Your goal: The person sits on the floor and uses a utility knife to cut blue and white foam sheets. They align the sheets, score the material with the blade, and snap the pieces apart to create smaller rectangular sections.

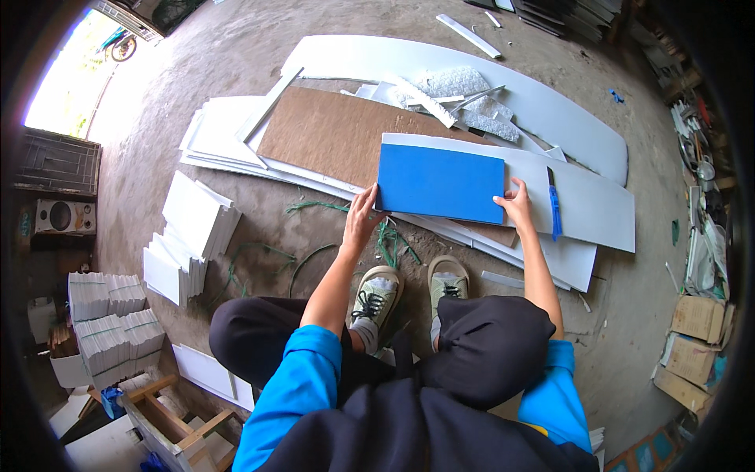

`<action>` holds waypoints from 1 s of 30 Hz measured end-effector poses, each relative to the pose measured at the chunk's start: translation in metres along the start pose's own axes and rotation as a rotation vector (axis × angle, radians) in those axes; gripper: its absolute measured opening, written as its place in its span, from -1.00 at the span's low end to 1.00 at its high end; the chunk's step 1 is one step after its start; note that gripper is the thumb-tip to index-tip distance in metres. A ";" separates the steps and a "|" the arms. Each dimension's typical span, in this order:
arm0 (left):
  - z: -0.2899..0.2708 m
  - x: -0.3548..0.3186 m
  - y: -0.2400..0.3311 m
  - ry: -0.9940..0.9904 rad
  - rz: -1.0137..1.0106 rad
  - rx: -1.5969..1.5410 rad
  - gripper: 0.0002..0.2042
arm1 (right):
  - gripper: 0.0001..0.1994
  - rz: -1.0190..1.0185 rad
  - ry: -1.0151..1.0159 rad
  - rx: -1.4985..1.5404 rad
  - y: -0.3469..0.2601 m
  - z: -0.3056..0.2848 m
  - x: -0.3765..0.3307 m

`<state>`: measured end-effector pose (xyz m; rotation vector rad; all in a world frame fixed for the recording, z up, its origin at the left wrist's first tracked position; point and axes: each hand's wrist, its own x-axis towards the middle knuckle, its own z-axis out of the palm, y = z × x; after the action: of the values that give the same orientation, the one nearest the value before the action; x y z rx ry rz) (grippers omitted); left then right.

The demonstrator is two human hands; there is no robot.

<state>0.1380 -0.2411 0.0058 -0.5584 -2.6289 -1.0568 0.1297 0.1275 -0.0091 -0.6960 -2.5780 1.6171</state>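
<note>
A flat blue rectangular board (440,185) lies in front of me over a white sheet (528,164) and a brown board (322,130). My left hand (362,216) grips its lower left corner, the fingers along the short edge. At the opposite short edge, my right hand (516,206) has its thumb and fingers closed on the board's right side. A blue-handled cutter knife (555,211) rests on the white sheet just right of that hand. What the fingers do beneath the board is hidden.
Large white panels (582,130) and foam scraps (460,86) spread beyond the board. Stacks of cut white sheets (197,216) stand at left, with tied bundles (114,322) nearer me. Green string (387,244) lies by my shoes (376,295). Cardboard boxes (692,338) line the right.
</note>
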 end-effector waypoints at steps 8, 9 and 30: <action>0.008 -0.005 -0.003 0.061 -0.069 -0.052 -0.34 | -0.24 -0.024 -0.006 -0.052 -0.004 -0.001 0.001; 0.008 -0.005 -0.003 0.066 -0.073 -0.065 -0.34 | -0.24 -0.024 -0.008 -0.026 -0.005 -0.001 0.000; 0.117 0.074 0.127 -0.482 0.436 0.310 -0.11 | -0.32 -0.088 0.048 0.009 -0.013 -0.001 -0.014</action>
<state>0.1167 -0.0558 0.0273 -1.3682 -2.7721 -0.4070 0.1375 0.1179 0.0056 -0.6036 -2.5286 1.5659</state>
